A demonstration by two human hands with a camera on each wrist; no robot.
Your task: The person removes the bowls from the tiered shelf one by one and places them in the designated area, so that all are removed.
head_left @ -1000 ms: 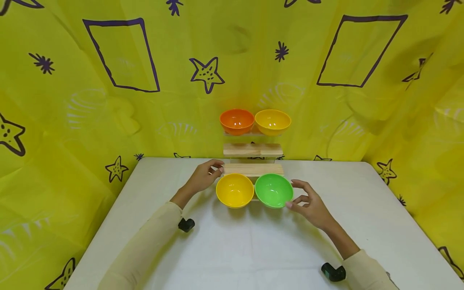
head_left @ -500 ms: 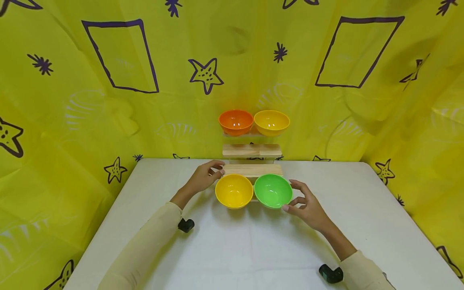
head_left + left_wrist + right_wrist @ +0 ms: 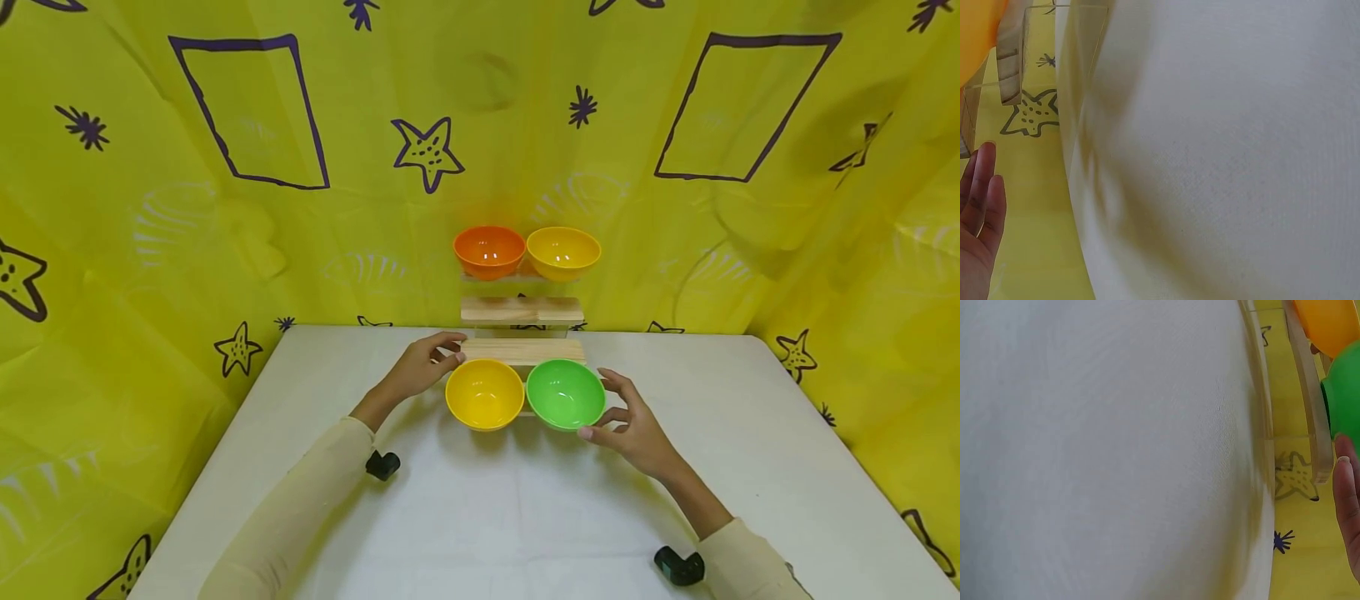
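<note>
A green bowl (image 3: 566, 395) and a yellow bowl (image 3: 485, 395) sit side by side on the lowest step of a wooden-slatted rack (image 3: 522, 351). My right hand (image 3: 633, 425) holds the green bowl at its right side, thumb at the front rim and forefinger farther back. In the right wrist view, fingertips (image 3: 1343, 459) meet the bowl's underside. With fingers extended, my left hand (image 3: 424, 364) touches the left end of a slat behind the yellow bowl. Its fingers look nearly straight in the left wrist view, close to the wood.
On the rack's top step stand an orange bowl (image 3: 490, 252) and another yellow bowl (image 3: 563, 252). A bare wooden slat (image 3: 522, 311) lies between the levels. The rack stands at the back of a white table (image 3: 517, 517), before a yellow patterned curtain (image 3: 360, 225).
My right hand has shifted slightly left, its thumb sliding farther along the front of the green bowl. My left hand and the bowls hold nearly the same places.
</note>
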